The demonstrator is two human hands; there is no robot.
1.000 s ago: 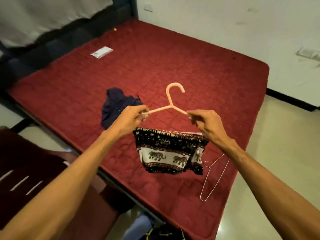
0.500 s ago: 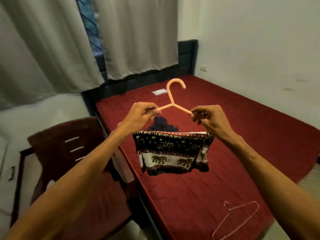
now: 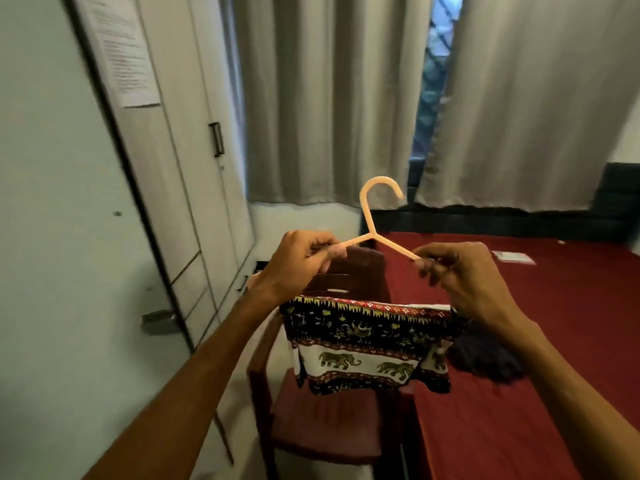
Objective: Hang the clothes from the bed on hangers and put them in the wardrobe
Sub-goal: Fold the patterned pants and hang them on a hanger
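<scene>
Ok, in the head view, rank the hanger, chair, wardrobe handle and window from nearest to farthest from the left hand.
1. Hanger, gripped by the left hand.
2. Chair, just behind and below.
3. Wardrobe handle, up on the left.
4. Window, far wall, between the curtains.

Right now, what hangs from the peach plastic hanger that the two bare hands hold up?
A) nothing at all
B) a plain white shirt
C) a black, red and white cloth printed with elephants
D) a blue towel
C: the black, red and white elephant-print cloth drapes below the peach plastic hanger, whose two arms the left hand and the right hand pinch.
</scene>
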